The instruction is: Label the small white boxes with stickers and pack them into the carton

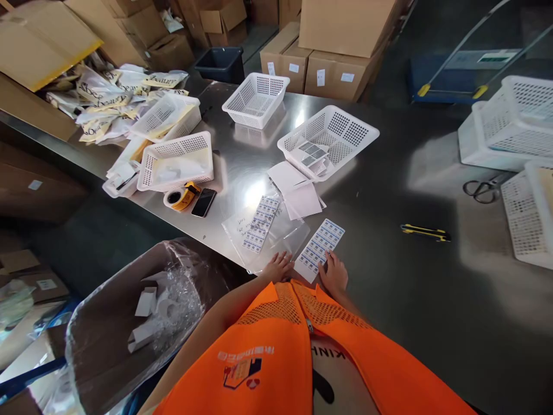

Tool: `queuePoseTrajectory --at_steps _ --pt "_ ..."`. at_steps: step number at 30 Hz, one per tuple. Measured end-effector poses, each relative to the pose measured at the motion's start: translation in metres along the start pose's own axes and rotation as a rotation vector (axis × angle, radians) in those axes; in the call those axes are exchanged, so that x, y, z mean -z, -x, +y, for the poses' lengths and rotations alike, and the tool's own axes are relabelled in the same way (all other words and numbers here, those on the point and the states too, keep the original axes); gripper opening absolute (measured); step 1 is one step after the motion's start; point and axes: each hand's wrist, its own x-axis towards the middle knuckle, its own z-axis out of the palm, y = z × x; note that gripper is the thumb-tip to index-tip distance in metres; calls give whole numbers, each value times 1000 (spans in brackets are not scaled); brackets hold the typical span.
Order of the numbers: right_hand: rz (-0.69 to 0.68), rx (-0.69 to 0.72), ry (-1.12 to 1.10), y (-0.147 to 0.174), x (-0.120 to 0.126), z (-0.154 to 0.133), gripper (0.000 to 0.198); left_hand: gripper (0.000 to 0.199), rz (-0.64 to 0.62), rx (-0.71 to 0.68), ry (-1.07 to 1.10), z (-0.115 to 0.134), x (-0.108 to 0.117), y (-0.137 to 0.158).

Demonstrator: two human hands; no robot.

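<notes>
My left hand (279,267) lies palm down near the table's front edge, fingers stretched out, on the lower edge of a clear plastic bag (233,227). Handwriting marks the bag, and a sheet of printed labels (261,225) shows at it; whether that sheet is inside or on top I cannot tell. Just right of the bag is a second label sheet (322,245), tilted, with small codes in rows and a blank lower end. The thumb and fingers of my right hand (336,274) rest apart on this sheet's right edge.
White papers (298,193) lie beyond the bag, against a white basket (345,135). Tape rolls (184,197) and a phone (204,203) are at left. A yellow-black cutter (425,233) and scissors (481,190) lie right. A lined waste bin (108,311) stands below the table edge.
</notes>
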Motion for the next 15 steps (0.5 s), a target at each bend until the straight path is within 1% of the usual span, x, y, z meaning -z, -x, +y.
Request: queuePoseTrajectory --at_steps 7,15 --pt "-29 -12 6 0 1 0 61 63 20 10 14 0 -3 1" --pt "-30 -24 -4 1 2 -2 62 63 7 9 32 -1 -2 2"
